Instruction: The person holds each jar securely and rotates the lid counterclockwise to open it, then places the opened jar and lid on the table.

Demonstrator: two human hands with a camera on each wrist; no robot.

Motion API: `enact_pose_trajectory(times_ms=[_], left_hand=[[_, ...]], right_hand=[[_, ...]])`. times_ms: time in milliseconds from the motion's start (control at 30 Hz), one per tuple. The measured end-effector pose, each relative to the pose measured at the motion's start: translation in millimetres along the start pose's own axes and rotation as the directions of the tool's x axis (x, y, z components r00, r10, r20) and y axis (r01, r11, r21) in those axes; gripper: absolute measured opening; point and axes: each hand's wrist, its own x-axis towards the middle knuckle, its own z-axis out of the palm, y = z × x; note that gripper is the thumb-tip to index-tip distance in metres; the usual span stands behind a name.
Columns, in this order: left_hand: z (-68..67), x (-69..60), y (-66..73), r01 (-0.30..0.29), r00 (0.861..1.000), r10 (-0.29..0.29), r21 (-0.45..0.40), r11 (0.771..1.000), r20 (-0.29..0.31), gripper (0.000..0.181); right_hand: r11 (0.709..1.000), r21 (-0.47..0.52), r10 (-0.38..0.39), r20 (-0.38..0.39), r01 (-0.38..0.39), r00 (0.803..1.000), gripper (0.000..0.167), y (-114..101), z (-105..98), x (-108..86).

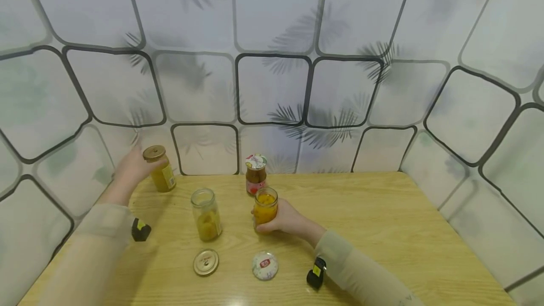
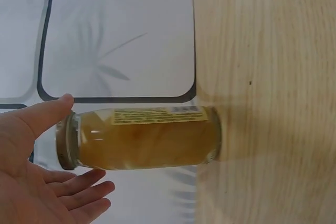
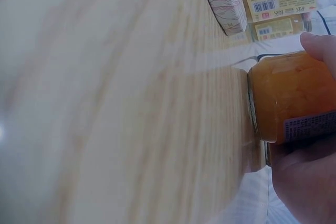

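Observation:
At the back left, my left hand [image 1: 129, 171] is beside a lidded jar of yellow contents [image 1: 161, 174]. In the left wrist view, thumb and fingers of my hand [image 2: 39, 166] lie spread on either side of the jar's [image 2: 149, 140] gold lid, the fingers nearly straight. My right hand [image 1: 289, 221] grips a lidless glass jar of orange contents [image 1: 265, 209] on the table; in the right wrist view the hand [image 3: 304, 182] wraps round this jar [image 3: 289, 93]. Between the hands stands a taller lidless jar [image 1: 207, 221] with yellow pieces low inside.
Behind the orange jar stands a red-brown jar [image 1: 256, 178] with a patterned lid. A gold lid [image 1: 206, 262] and a white patterned lid [image 1: 265, 266] lie near the front of the wooden table [image 1: 382, 230]. A patterned wall covering [image 1: 272, 89] rises behind the table.

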Motion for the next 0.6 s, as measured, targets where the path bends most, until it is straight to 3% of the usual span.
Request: enact_pose_trajectory(times_ms=[333,433,600], left_hand=[[22.4,0.0,-9.3,0.076,0.996,-0.08,-0.09,0.993,-0.038,0.097],[29.5,3.4,-14.9,0.079,0.995,-0.085,-0.115,0.99,-0.049,0.096],[42.5,7.8,-25.7,0.035,0.997,-0.044,-0.133,0.991,-0.066,0.084]], right_hand=[[1.0,0.005,-0.014,0.005,0.014,1.0,0.053,1,0,-1.8],[1.0,0.012,-0.025,0.006,0.025,1.0,0.053,1,-1,-1.7],[1.0,0.012,-0.023,0.003,0.023,1.0,0.053,0,0,-2.1]])
